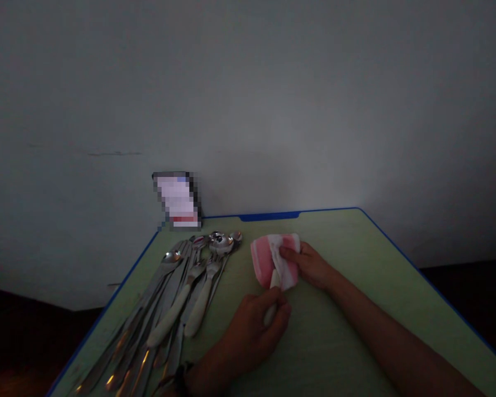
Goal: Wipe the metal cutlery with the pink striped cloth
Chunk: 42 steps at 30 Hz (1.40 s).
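Observation:
My left hand (250,328) is closed around the white handle (275,279) of a piece of cutlery. The other end of that piece is hidden inside a pink and white cloth (263,258), so its kind does not show. Fingers closed, my right hand (312,266) grips the cloth from the right, thumb on top, where it wraps the cutlery. To the left of my hands lies a pile of cutlery: a white-handled fork (200,303), another white-handled piece (171,317), and several metal spoons (222,244) with long metal handles.
The light green table (330,231) has a blue edge and stands against a grey wall (273,110). At its far left corner a phone (178,199) leans upright, its screen blurred out. A dark band is on my left wrist. The room is dim.

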Tool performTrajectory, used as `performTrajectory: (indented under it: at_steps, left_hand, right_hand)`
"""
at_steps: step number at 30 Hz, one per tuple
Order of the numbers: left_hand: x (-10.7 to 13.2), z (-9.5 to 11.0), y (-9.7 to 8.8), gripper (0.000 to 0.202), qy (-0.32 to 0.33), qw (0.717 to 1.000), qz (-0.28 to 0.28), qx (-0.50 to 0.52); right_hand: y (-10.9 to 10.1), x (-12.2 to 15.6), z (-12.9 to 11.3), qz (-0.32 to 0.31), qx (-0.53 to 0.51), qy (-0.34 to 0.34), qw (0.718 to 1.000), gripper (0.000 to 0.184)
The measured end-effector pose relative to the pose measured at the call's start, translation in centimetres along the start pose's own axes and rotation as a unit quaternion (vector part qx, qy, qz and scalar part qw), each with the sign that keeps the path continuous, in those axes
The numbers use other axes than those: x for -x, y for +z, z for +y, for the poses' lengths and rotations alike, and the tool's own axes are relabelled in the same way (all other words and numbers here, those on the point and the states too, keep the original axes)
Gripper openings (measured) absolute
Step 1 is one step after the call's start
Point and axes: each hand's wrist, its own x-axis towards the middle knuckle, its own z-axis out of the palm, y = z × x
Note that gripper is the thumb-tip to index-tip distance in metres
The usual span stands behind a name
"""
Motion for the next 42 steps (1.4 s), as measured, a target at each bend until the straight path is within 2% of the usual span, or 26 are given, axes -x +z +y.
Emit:
performTrajectory:
  at_steps: [42]
  left_hand:
    - [0.11,0.30,-0.13,0.020,-0.015,1.000,-0.007,-0.010]
  right_hand:
    - [-0.02,-0.09,0.05,0.010,0.002,0.012,1.000,0.030]
